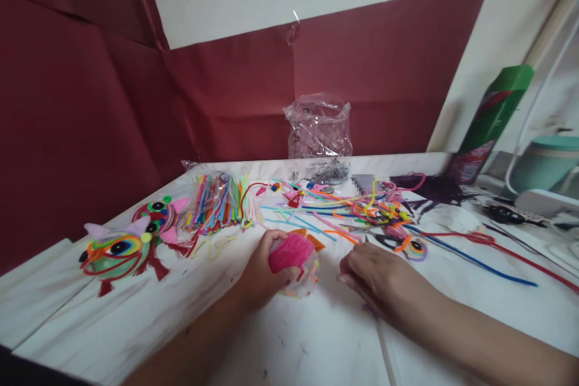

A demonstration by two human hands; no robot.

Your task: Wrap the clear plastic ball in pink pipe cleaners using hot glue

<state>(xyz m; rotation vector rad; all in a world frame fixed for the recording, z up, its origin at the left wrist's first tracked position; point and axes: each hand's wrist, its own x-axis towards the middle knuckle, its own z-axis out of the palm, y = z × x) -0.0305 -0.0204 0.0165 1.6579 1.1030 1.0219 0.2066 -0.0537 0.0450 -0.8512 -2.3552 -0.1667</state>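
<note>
My left hand [266, 265] is wrapped around a rounded craft ball [294, 253], bright pink on top and clear with coloured specks below. A pointed orange piece [315, 241] sticks out from its far right side. To the right, apart from the ball, my right hand [373, 274] is closed with its fingers pinched together. What the fingers hold, if anything, is hidden. A bit of purple [371, 310] shows under this hand. Just beyond it lie black-handled scissors [384, 241] and a looped pipe-cleaner eye [414, 247].
Two decorated animal-face balls [120, 253] [158, 220] with red tassels stand at the left. Behind are a bundle of pipe cleaners [221, 205], loose coloured strands and a clear plastic bag [319, 129]. Blue [479, 265] and red [525, 259] pipe cleaners, plus a green box [495, 114], are at the right.
</note>
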